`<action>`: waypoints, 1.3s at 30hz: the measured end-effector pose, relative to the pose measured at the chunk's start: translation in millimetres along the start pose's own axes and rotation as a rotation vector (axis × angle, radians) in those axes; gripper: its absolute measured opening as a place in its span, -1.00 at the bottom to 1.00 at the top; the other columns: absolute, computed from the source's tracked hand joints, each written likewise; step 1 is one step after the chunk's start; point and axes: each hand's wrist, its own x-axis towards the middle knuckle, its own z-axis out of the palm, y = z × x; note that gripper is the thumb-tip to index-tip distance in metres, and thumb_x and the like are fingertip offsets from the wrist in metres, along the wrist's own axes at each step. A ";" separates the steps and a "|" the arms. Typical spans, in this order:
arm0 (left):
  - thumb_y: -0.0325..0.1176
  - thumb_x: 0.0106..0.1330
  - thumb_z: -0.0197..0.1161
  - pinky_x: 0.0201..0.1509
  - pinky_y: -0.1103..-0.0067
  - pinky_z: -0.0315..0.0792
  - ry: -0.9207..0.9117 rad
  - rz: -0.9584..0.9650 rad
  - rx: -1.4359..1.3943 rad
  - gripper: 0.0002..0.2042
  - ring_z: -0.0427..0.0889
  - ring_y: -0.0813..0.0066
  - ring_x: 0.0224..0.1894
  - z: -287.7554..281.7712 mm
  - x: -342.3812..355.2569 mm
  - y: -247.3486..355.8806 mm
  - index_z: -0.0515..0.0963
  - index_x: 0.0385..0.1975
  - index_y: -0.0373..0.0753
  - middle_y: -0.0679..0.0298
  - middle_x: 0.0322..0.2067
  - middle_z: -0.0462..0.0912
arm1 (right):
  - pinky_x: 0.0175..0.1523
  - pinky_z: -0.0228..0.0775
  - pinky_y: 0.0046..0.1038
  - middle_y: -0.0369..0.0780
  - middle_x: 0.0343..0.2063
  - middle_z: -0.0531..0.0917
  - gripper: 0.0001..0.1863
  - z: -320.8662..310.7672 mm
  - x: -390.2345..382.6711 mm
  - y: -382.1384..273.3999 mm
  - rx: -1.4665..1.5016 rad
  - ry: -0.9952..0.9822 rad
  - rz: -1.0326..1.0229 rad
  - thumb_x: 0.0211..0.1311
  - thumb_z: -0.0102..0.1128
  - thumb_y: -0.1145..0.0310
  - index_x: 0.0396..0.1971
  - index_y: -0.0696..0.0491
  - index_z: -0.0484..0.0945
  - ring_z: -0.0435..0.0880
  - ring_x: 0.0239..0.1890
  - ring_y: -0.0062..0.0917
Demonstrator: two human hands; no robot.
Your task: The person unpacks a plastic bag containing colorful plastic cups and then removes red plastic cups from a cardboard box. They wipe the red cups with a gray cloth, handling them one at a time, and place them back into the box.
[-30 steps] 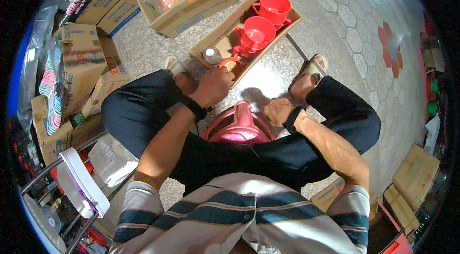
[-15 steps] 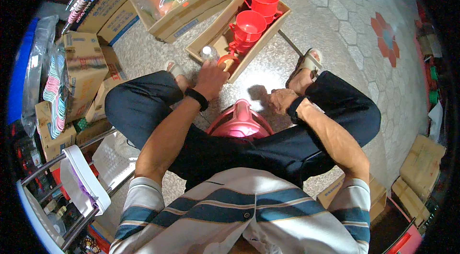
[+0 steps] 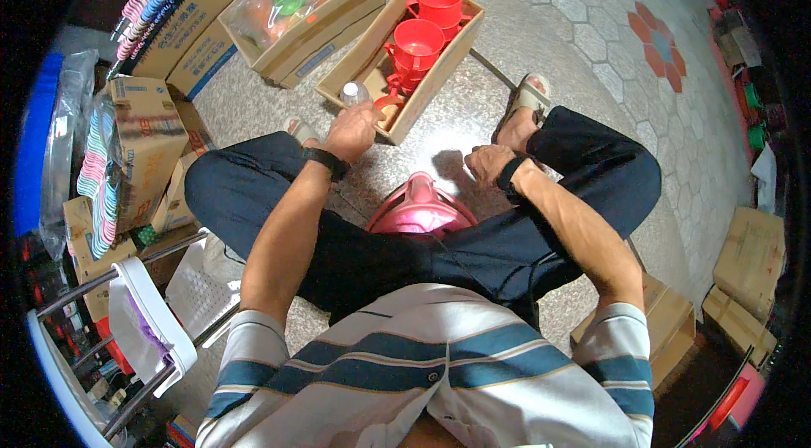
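Red cups: already stacked in cardboard carton | red-and-tan piece: carton's near end, apparently unstacked; further remainder unclear | left hand: by that piece and clear bottle, grip hidden, cannot tell | right hand: curled, hold unclear

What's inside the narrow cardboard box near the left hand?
Red cups, a capped bottle and a reddish item at the left hand. Whatever lies beneath the cups is covered.

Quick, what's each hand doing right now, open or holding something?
Left hand: at the carton's near end, beside the bottle; grip cannot be told.
Right hand: loosely curled; whether it holds anything cannot be told.
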 end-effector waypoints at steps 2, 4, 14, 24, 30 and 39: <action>-0.50 0.24 0.08 0.15 0.25 0.44 0.097 -0.014 -0.080 -0.71 0.58 -0.06 0.03 -16.3 -1.6 1.6 0.64 -0.08 -0.29 -0.01 -0.11 0.62 | -0.31 0.60 -0.20 -0.10 -0.49 0.73 -0.87 4.2 11.2 17.3 0.191 -0.004 -0.030 -0.01 0.33 0.27 -0.50 0.00 0.68 0.76 -0.35 -0.20; -0.51 0.29 0.06 0.14 0.25 0.46 0.139 -0.058 -0.082 -0.73 0.59 -0.09 0.00 -35.1 -1.9 8.0 0.63 -0.08 -0.34 -0.05 -0.10 0.62 | -0.41 0.58 -0.23 -0.13 -0.56 0.72 -0.90 10.0 19.6 42.2 0.242 -0.043 -0.066 -0.06 0.35 0.30 -0.61 -0.01 0.67 0.76 -0.44 -0.23; -0.47 0.32 0.11 -0.38 0.36 0.58 -0.191 -0.703 -0.721 -0.84 0.74 0.18 -0.34 -14.0 -17.1 -15.8 0.58 -0.39 -0.44 0.08 -0.44 0.73 | -0.43 0.54 -0.21 -0.08 -0.57 0.68 -0.87 24.7 25.0 55.7 0.032 0.087 -0.046 0.00 0.24 0.40 -0.65 0.09 0.61 0.71 -0.50 -0.16; -0.42 0.21 0.12 0.20 0.35 0.44 0.054 -0.057 -0.414 -0.46 0.60 0.03 0.04 144.7 1.9 113.2 0.37 0.24 -0.41 -0.13 0.01 0.64 | -0.06 0.57 -0.08 0.04 -0.31 0.73 -0.75 -87.8 -31.8 -1.7 0.061 0.255 0.045 0.22 -0.01 0.39 -0.35 0.16 0.66 0.74 -0.16 -0.04; -0.43 0.12 0.15 0.15 0.37 0.50 -0.303 -0.097 -0.217 -0.70 0.66 0.10 0.03 152.9 2.1 57.4 0.67 -0.16 -0.36 -0.03 -0.14 0.70 | 0.04 0.51 -0.26 0.03 -0.15 0.69 -0.70 -134.9 -85.5 28.3 0.396 0.609 0.167 0.31 0.06 0.49 0.00 0.12 0.61 0.69 -0.06 -0.16; -0.43 0.27 0.17 -0.50 0.49 0.52 -0.094 -0.861 -1.082 -0.84 0.67 0.34 -0.53 121.8 4.5 41.8 0.62 -0.36 -0.41 0.09 -0.46 0.70 | 0.07 0.57 -0.41 -0.08 0.03 0.69 -0.67 -177.2 -192.4 74.8 1.516 1.324 -0.032 0.44 0.16 0.37 0.11 0.19 0.53 0.74 -0.13 -0.42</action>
